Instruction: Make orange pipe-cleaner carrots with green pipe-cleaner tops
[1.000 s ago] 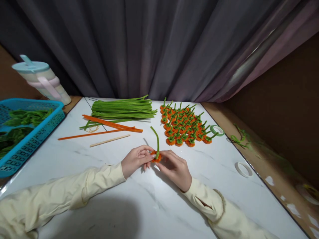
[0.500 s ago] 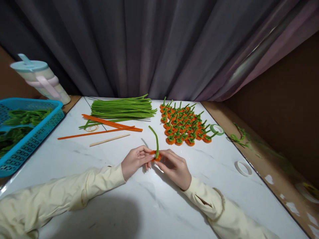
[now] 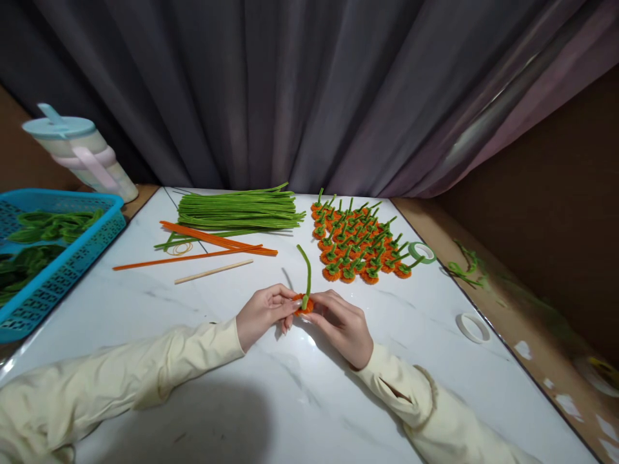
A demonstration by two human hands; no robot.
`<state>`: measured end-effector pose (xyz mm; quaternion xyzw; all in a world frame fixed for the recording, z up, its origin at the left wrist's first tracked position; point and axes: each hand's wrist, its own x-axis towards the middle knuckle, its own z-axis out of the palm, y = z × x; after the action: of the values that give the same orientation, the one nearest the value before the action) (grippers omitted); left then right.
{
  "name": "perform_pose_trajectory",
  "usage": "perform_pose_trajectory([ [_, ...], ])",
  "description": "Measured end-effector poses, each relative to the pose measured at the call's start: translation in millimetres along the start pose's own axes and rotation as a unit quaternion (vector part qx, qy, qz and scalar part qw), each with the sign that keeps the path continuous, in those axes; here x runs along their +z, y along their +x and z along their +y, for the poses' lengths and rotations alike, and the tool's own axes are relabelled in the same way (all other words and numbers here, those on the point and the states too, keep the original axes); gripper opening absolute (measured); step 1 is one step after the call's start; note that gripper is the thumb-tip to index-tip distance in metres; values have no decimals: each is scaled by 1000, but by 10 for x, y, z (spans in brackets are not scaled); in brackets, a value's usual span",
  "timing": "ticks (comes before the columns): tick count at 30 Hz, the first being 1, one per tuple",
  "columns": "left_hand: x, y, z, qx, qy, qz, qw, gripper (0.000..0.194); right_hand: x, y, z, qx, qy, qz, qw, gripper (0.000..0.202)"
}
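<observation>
Orange chenille forms the small, rounded piece [image 3: 308, 309] held between the two hands above the marble-patterned tabletop [image 3: 300, 406]; a long green chenille stem [image 3: 309, 270] rises from its centre and curves at the top. The left hand [image 3: 258, 316] grips the left edge between thumb and fingers. The right hand [image 3: 351, 328] is curled, its thumb and forefinger pinching the right edge. Contact beneath the piece is hidden. Caution: uneven finger pressure may flatten or skew the orange rim. Pulling sideways on the stem may loosen its joint at the centre, and sharp bending may kink its core. A slack left grip may let the piece rotate under right-hand force. The stemmed orange pieces [image 3: 358, 248] stand closely grouped beyond the right hand, beside the green tape roll [image 3: 412, 251]; a forearm sweeping across that area could topple several.
</observation>
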<state>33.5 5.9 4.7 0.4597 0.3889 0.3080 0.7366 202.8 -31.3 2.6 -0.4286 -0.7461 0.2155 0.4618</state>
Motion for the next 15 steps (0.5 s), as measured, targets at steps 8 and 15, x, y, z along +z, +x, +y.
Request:
perform_pose_trajectory([
  [8, 6, 2, -4, -14, -32, -3, 999, 35, -7, 16, 8, 32, 20, -6, 999, 17],
  [15, -18, 25, 0, -18, -53, -4, 998, 35, -23, 8, 48, 57, 35, -20, 998, 19],
])
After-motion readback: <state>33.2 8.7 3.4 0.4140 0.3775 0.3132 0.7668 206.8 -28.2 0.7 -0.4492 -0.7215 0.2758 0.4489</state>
